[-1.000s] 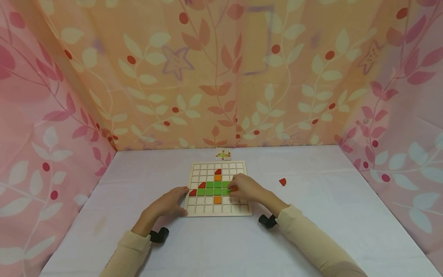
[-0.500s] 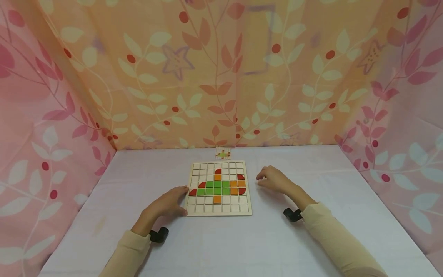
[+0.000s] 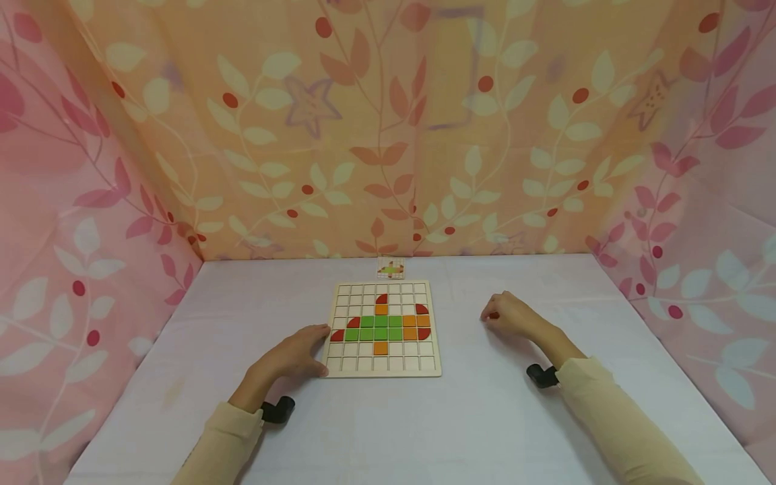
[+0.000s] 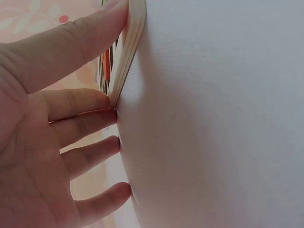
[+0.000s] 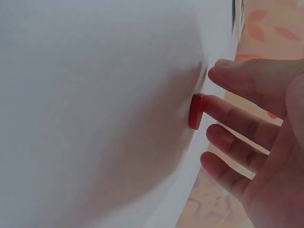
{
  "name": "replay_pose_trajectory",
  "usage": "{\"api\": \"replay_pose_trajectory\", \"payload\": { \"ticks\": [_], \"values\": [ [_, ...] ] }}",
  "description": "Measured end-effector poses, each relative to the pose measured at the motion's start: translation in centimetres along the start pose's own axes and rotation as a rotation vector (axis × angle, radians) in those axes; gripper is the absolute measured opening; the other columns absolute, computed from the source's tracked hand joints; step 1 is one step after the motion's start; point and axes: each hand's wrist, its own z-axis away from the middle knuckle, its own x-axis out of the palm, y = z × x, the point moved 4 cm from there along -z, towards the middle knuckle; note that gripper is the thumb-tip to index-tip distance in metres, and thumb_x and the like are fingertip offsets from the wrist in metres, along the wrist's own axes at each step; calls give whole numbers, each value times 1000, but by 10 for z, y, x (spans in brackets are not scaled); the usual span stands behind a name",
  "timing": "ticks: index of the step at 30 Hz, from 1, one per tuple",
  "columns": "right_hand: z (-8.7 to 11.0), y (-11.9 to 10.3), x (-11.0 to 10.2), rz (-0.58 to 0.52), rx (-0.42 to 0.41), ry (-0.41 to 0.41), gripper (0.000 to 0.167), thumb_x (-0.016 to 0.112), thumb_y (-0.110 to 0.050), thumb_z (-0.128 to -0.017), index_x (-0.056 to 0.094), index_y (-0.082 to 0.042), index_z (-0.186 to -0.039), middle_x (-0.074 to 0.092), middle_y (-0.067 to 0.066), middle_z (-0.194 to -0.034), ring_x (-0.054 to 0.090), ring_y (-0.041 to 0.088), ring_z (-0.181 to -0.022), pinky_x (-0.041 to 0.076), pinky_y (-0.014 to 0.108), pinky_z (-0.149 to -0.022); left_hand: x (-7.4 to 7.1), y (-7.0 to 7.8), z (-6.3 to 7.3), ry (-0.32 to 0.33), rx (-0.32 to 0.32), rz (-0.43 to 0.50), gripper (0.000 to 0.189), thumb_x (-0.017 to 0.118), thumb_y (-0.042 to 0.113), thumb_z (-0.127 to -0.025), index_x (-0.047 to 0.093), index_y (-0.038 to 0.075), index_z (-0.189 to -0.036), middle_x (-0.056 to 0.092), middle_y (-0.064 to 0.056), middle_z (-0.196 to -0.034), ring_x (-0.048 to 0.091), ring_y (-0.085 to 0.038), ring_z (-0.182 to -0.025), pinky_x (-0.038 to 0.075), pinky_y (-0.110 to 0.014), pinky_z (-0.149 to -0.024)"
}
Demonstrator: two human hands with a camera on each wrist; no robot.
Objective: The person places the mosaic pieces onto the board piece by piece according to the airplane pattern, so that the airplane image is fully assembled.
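My left hand (image 3: 292, 353) rests at the left edge of the wooden grid board (image 3: 383, 372). In the left wrist view its thumb and index finger touch the board's side, while the other fingers are spread with tips on the cloth. Red, orange and green pieces form a pattern on the board, with green tiles (image 3: 380, 327) in the middle. To the right of the board, my right hand (image 3: 518, 320) is over a loose red rounded piece (image 5: 196, 111). A fingertip touches that piece in the right wrist view; the thumb stands apart from it.
A small pattern card (image 3: 391, 268) lies just behind the board. White cloth (image 3: 388, 431) covers the table. Patterned fabric walls (image 3: 388, 135) enclose the back and both sides. Dark wrist-worn devices (image 3: 542, 376) sit below each wrist.
My right hand has left the board and moved right to the loose red piece. Orange and red pieces on the board's right side are now uncovered. My left hand has stayed put.
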Motion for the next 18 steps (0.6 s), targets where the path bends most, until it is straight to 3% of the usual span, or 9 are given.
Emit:
{"api": "replay_pose_trajectory", "payload": {
  "ticks": [5,8,18],
  "values": [
    [6,12,-2,36,36,-12,10,71,-7,-81,77,-5,-89,68,6,-87,56,21,-83,47,38,-79,0,-1,-2,0,9,-3,87,85,17,-73,41,1,-146,40,-17,-153,33,-38,-144,29,-56,-116],
    [11,18,-4,46,48,-16,11,72,-7,-79,76,-5,-89,65,6,-83,55,21,-79,46,37,-75,0,-2,-3,-1,13,-2,86,84,17,-73,41,2,-146,39,-16,-154,32,-37,-144,29,-56,-116],
    [23,30,-4,-13,202,-48,17,74,-10,-79,75,-2,-94,61,6,-82,55,19,-77,48,35,-73,1,-2,-3,-3,12,-3,88,85,18,-73,41,2,-147,40,-17,-153,33,-38,-144,30,-56,-116]
  ]
}}
